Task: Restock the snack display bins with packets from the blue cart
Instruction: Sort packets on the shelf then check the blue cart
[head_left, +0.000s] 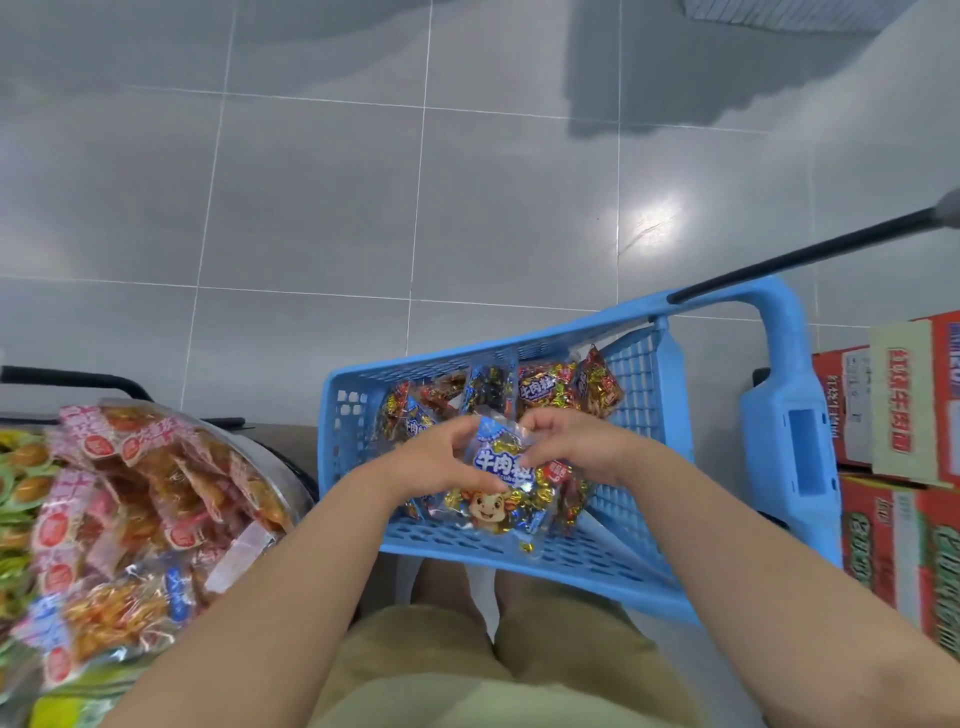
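Note:
The blue cart (613, 566) stands in front of me, its basket holding several clear snack packets (545, 389) of gold-wrapped sweets. Over the basket I hold one such packet (501, 493), clear with a blue label and a cartoon calf. My left hand (441, 460) grips its upper left edge and my right hand (571, 447) grips its upper right edge, fingers pinched at the top. The display bin (291, 483) at the left is a clear round tub heaped with pink-labelled orange snack packets (150, 478).
Red and green cardboard boxes (904, 467) are stacked at the right, beside the cart's blue handle column (795, 436). A black pole (810, 249) slants up to the right. Grey tiled floor (363, 208) lies beyond. Green packets (15, 499) fill the far left.

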